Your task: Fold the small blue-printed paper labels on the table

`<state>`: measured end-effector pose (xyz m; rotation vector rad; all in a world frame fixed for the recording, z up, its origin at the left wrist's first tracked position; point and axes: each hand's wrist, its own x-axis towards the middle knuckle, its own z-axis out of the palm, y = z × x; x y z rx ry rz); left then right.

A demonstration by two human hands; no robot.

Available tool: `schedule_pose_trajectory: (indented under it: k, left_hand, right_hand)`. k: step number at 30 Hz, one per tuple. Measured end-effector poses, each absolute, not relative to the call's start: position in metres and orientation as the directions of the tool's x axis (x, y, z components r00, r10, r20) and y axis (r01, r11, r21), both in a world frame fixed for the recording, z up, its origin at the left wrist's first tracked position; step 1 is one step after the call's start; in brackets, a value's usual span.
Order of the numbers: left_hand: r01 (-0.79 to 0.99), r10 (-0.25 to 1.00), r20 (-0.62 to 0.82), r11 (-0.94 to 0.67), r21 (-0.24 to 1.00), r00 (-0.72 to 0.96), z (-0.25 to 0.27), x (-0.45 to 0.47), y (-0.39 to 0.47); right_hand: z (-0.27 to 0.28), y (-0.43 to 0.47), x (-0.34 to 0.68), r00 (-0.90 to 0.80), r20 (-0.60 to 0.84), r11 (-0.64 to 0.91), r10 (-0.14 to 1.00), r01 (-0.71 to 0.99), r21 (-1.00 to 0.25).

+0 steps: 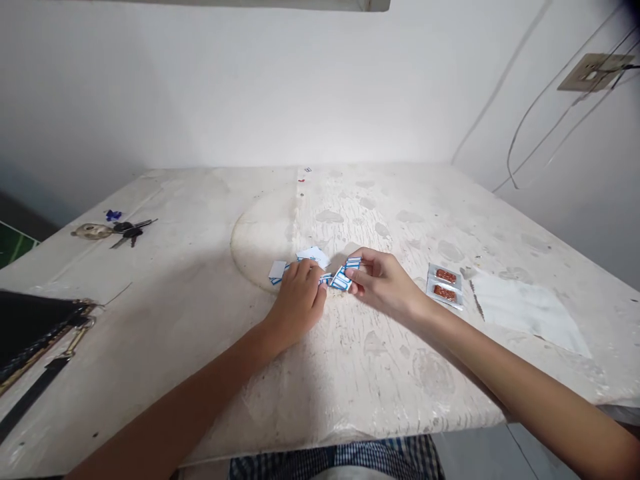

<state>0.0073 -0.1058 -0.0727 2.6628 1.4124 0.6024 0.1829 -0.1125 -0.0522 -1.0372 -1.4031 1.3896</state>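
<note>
Several small white card pieces with blue edges (341, 279) are between the thumb and fingers of my right hand (385, 280), just above the table. My left hand (299, 293) is beside them, palm down, with its fingers curled and its thumb and index finger against another blue-edged piece (325, 278). How far this piece runs under the fingers is hidden. A white card piece with a blue edge (277, 270) lies to the left of the left hand's fingers. Loose white pieces (313, 255) lie overlapping just beyond them.
A blister pack with two reddish-brown tablets (445, 285) lies right of my right hand, beside a white cloth or paper (530, 312). Keys (129, 230) and a black bag (40, 333) are at the left. The table (200, 373) meets a wall with a socket (593, 72).
</note>
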Motion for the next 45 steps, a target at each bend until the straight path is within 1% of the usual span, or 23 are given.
schedule_pose_trajectory:
  k: [2,8,14,16,21,24,27,32,34,41,45]
  left_hand:
    - [0.791,0.813,0.302,-0.569,0.226,0.498,-0.073,0.008,-0.106]
    - [0.803,0.817,0.303,-0.559,0.208,0.490,-0.075,0.009,-0.106]
    - [0.807,0.813,0.312,-0.560,0.187,0.492,-0.075,0.009,-0.108]
    - [0.806,0.813,0.305,-0.562,0.187,0.496,-0.073,0.009,-0.109]
    - [0.809,0.820,0.292,-0.555,0.195,0.493,-0.072,0.009,-0.111]
    - [0.811,0.822,0.285,-0.554,0.191,0.494,-0.072,0.009,-0.111]
    - [0.811,0.821,0.279,-0.555,0.186,0.498,-0.072,0.009,-0.110]
    - [0.811,0.816,0.292,-0.558,0.177,0.498,-0.072,0.011,-0.110]
    - [0.812,0.815,0.295,-0.558,0.172,0.498,-0.073,0.011,-0.110]
    - [0.816,0.816,0.295,-0.556,0.162,0.497,-0.073,0.010,-0.110]
    - [0.819,0.814,0.295,-0.555,0.142,0.500,-0.073,0.010,-0.110]
  right_hand:
    - [-0.053,-0.115,0.180,-0.257,0.045,0.053,0.965,0.027,-0.998]
    - [-0.060,-0.125,0.170,-0.242,0.109,0.135,0.964,0.093,-0.986]
    - [-0.069,-0.129,0.167,-0.170,0.196,0.242,0.966,0.320,-0.916]
    - [-0.073,-0.128,0.167,-0.143,0.198,0.234,0.970,0.303,-0.924]
    - [-0.079,-0.128,0.163,-0.132,0.164,0.182,0.978,0.136,-0.974]
    - [-0.080,-0.130,0.161,-0.160,0.157,0.178,0.974,0.124,-0.976]
    - [-0.078,-0.132,0.160,-0.146,0.179,0.204,0.973,0.184,-0.961]
    - [-0.074,-0.132,0.162,-0.097,0.227,0.246,0.969,0.412,-0.877]
    - [-0.073,-0.131,0.164,-0.095,0.233,0.250,0.968,0.467,-0.848]
    - [-0.072,-0.128,0.167,-0.108,0.207,0.233,0.972,0.443,-0.866]
    - [-0.071,-0.128,0.167,-0.105,0.225,0.247,0.969,0.495,-0.833]
